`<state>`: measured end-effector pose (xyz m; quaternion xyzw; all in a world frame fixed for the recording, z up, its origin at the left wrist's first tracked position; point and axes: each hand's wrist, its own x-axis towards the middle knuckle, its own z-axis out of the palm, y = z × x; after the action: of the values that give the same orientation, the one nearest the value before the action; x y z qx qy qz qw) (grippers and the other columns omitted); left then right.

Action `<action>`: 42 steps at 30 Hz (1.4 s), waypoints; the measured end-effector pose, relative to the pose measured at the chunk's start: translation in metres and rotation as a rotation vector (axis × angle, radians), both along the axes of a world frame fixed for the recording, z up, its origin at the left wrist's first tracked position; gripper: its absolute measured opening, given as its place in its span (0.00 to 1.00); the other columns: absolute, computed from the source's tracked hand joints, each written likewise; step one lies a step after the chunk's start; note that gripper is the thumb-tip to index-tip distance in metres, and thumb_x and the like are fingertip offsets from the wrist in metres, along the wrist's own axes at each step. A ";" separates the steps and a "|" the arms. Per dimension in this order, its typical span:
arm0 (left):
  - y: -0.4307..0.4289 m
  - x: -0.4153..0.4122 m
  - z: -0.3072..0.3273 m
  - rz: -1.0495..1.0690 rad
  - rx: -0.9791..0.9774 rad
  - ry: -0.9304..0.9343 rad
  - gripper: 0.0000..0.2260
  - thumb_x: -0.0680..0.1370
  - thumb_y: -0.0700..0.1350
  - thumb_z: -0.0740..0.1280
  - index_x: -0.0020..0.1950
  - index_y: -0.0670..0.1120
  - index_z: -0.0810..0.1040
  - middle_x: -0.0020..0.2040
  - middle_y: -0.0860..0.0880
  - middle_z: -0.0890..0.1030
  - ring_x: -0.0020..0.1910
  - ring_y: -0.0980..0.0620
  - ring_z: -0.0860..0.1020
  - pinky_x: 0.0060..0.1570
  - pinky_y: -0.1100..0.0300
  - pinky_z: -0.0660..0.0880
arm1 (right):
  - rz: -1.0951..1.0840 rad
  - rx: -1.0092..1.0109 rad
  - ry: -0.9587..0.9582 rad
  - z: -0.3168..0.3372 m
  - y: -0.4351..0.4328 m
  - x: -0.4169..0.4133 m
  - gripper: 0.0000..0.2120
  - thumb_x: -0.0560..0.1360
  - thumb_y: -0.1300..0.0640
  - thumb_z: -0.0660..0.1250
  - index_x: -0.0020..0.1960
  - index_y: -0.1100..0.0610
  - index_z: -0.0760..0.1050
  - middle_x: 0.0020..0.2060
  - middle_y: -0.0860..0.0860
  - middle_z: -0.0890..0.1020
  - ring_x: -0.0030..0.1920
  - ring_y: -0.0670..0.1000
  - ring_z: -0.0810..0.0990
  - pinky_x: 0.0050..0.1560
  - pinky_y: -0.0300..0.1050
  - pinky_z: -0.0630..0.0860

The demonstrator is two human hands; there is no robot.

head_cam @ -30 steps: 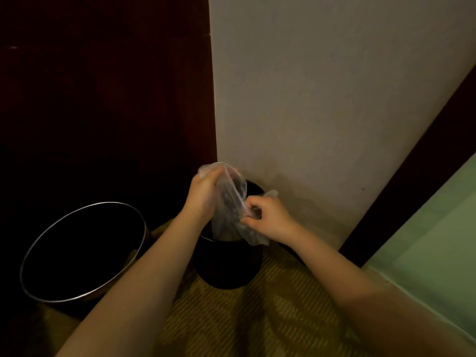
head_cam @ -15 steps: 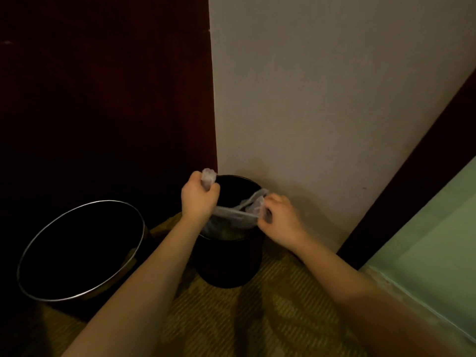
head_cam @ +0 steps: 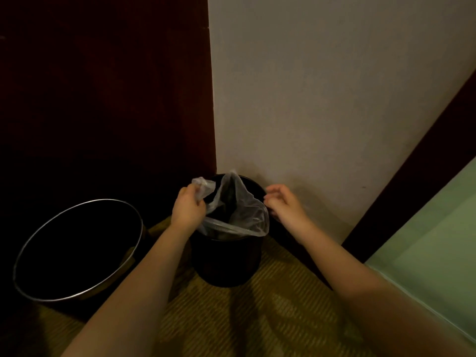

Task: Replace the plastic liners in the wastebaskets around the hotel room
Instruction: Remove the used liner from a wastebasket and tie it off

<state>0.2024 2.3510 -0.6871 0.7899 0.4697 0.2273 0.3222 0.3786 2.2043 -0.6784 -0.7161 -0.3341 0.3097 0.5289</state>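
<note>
A small black wastebasket [head_cam: 226, 261] stands on the carpet against the wall. A clear plastic liner [head_cam: 239, 215] sits in its mouth, spread open, with its near edge stretched over the front rim. My left hand [head_cam: 189, 210] grips a bunched part of the liner at the left rim. At the right rim, my right hand [head_cam: 283, 204] has its fingers curled and pinches the liner's edge. The far edge of the liner stands up loose inside the basket.
A larger dark wastebasket with a metal rim [head_cam: 108, 200] stands to the left, with no liner visible in it. A dark wooden panel [head_cam: 103, 99] and a pale wall [head_cam: 322, 99] close off the back. A green surface [head_cam: 438, 240] lies at the right, beyond a dark baseboard.
The liner, held bunched above the basket a second ago, has been pulled apart and lowered. It now spreads open across the basket's mouth, with my hands moved out to opposite rims.
</note>
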 end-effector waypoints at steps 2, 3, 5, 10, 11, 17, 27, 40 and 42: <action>0.001 -0.002 0.000 -0.045 -0.025 -0.018 0.14 0.78 0.37 0.62 0.63 0.44 0.72 0.54 0.45 0.74 0.50 0.47 0.75 0.50 0.51 0.74 | -0.044 0.014 0.040 0.005 0.014 -0.005 0.15 0.78 0.54 0.65 0.63 0.54 0.70 0.50 0.50 0.77 0.53 0.52 0.77 0.55 0.48 0.74; 0.001 -0.004 0.000 -0.069 -0.027 -0.030 0.12 0.78 0.38 0.62 0.61 0.45 0.73 0.51 0.45 0.75 0.48 0.47 0.76 0.49 0.52 0.74 | -0.047 -0.022 -0.009 0.007 0.020 -0.007 0.21 0.78 0.49 0.66 0.67 0.54 0.67 0.52 0.51 0.77 0.55 0.53 0.77 0.55 0.48 0.75; 0.003 -0.008 0.000 -0.128 -0.006 -0.045 0.08 0.78 0.38 0.62 0.56 0.45 0.74 0.44 0.46 0.76 0.42 0.48 0.76 0.43 0.54 0.72 | -0.008 -0.154 -0.102 0.008 0.031 -0.013 0.33 0.75 0.42 0.68 0.73 0.55 0.62 0.54 0.51 0.77 0.54 0.53 0.78 0.50 0.46 0.75; 0.005 -0.019 -0.002 -0.196 0.021 -0.055 0.05 0.77 0.39 0.64 0.53 0.46 0.75 0.40 0.46 0.77 0.38 0.50 0.75 0.35 0.64 0.69 | 0.052 -0.570 -0.315 0.000 0.050 -0.022 0.10 0.73 0.50 0.72 0.45 0.58 0.79 0.41 0.56 0.82 0.42 0.56 0.82 0.45 0.51 0.82; 0.006 -0.020 -0.003 -0.196 0.025 -0.049 0.05 0.77 0.39 0.64 0.52 0.46 0.74 0.39 0.48 0.76 0.37 0.53 0.74 0.33 0.68 0.67 | 0.011 -0.597 -0.374 -0.001 0.050 -0.023 0.07 0.74 0.53 0.71 0.43 0.57 0.79 0.40 0.55 0.81 0.41 0.56 0.81 0.42 0.49 0.80; 0.012 -0.020 -0.014 -0.130 0.057 0.068 0.08 0.78 0.42 0.63 0.57 0.46 0.76 0.39 0.50 0.76 0.35 0.54 0.75 0.32 0.62 0.67 | -0.331 -0.422 -0.549 0.007 0.018 0.005 0.07 0.80 0.57 0.59 0.49 0.58 0.75 0.43 0.57 0.77 0.49 0.61 0.78 0.42 0.46 0.69; 0.002 -0.001 -0.019 -0.143 0.238 0.417 0.03 0.79 0.43 0.59 0.45 0.46 0.70 0.41 0.47 0.75 0.36 0.51 0.73 0.32 0.58 0.67 | -0.298 0.246 0.288 0.017 0.011 0.008 0.12 0.79 0.66 0.56 0.38 0.55 0.67 0.32 0.54 0.79 0.35 0.55 0.73 0.34 0.42 0.68; 0.004 0.003 -0.029 -0.106 0.349 0.427 0.04 0.80 0.43 0.58 0.46 0.46 0.69 0.39 0.48 0.75 0.34 0.49 0.74 0.31 0.57 0.68 | 0.656 -0.469 -1.099 0.017 -0.012 -0.041 0.40 0.65 0.26 0.66 0.68 0.49 0.63 0.50 0.50 0.80 0.48 0.53 0.80 0.44 0.49 0.78; 0.006 0.000 -0.030 -0.117 0.364 0.466 0.04 0.80 0.42 0.58 0.48 0.45 0.71 0.40 0.47 0.76 0.35 0.48 0.74 0.32 0.56 0.69 | 0.707 -0.558 -1.263 0.005 -0.020 -0.041 0.40 0.66 0.28 0.67 0.69 0.51 0.63 0.51 0.52 0.80 0.50 0.56 0.79 0.46 0.49 0.75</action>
<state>0.2025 2.3572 -0.7172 0.8913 0.4362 0.1013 0.0713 0.3378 2.1840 -0.6731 -0.7145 -0.6904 0.0660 -0.0920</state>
